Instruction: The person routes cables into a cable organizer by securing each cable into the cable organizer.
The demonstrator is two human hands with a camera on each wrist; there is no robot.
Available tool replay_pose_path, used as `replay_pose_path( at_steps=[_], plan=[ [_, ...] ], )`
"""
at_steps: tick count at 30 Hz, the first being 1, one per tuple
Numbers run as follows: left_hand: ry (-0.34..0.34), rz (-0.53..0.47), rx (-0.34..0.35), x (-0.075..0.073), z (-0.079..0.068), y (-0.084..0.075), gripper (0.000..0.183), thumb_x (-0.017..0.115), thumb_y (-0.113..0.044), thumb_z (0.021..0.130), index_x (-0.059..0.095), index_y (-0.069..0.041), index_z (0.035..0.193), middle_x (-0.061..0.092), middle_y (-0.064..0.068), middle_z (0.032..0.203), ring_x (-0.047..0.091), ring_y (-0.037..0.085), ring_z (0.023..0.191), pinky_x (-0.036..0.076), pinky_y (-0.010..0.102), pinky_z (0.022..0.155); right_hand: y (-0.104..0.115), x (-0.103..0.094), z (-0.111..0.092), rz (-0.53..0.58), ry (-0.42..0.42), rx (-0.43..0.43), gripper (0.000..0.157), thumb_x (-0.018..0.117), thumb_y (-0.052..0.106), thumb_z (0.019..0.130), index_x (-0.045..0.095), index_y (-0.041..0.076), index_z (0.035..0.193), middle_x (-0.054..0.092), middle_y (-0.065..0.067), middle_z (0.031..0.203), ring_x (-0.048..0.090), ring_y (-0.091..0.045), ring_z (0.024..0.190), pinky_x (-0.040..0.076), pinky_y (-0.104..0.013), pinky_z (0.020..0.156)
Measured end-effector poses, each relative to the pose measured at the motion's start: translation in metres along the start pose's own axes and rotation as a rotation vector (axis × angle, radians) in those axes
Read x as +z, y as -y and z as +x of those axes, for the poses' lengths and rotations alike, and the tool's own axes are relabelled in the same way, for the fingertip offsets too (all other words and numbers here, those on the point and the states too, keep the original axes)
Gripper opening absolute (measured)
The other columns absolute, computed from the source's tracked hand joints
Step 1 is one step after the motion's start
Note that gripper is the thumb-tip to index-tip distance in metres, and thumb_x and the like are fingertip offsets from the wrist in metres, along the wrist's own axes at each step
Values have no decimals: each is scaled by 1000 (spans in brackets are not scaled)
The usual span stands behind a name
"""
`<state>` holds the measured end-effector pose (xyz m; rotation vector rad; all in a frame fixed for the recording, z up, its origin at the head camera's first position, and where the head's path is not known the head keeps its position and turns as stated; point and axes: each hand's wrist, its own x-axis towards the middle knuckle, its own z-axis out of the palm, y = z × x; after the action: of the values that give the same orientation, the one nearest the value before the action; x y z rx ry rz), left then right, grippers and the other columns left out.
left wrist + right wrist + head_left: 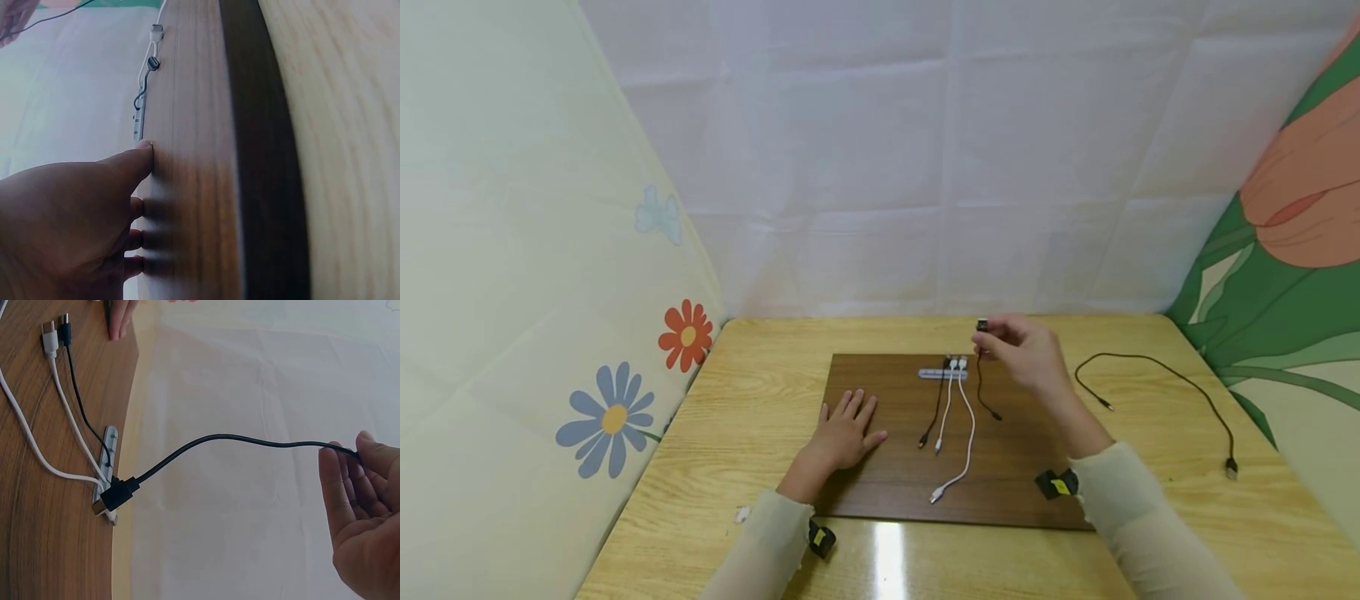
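My right hand [1030, 354] pinches a short black USB cable [980, 387] near its upper plug, above the back of a brown board [880, 492]. The cable's other black plug [120, 496] dangles free. Flat on the board's left part, my left hand [844, 433] rests with fingers spread. A pale grey cable holder strip [931, 374] sits near the board's back edge. From it, two white cables [972, 429] and a black cable [937, 408] trail forward across the board. How they are seated in the strip is too small to tell.
A longer black cable [1183, 379] lies curved on the wooden table [715, 475], right of the board. A white scrap [742, 514] lies at the front left. White cloth [850, 167] hangs behind the table, with flowered sheets at both sides.
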<state>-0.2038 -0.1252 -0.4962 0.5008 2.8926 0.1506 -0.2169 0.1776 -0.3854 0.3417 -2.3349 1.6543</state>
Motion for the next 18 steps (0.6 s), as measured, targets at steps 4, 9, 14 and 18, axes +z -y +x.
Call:
replay_pose_path(
  at_steps=[4,9,14,18],
  plan=[
    [-2,-2,0,0,0,0,71,41,-56,104,28,-14,160,22,14,167,16,35,155,18,66,118,2,7,1,10,21,3,20,72,11,95,70,-6,105,74,-20,94,72,-16,77,61,-29,70],
    [-9,-10,5,0,0,1,71,42,-55,104,30,-12,160,23,15,166,17,36,154,18,67,118,3,16,1,28,50,25,19,71,12,95,69,-4,104,74,-19,94,72,-16,77,61,-29,71],
    [-18,-20,8,-2,-2,0,71,43,-54,104,31,-11,159,24,16,166,18,36,154,18,67,117,4,25,1,46,44,19,19,72,10,94,68,-6,104,74,-20,92,70,-8,73,60,-25,69],
    [-24,-32,10,-5,-4,-2,70,45,-53,104,32,-10,158,25,17,165,19,37,153,19,68,117,5,29,2,27,39,29,20,73,12,94,68,-5,104,74,-18,92,70,-10,74,59,-23,68]
  ],
)
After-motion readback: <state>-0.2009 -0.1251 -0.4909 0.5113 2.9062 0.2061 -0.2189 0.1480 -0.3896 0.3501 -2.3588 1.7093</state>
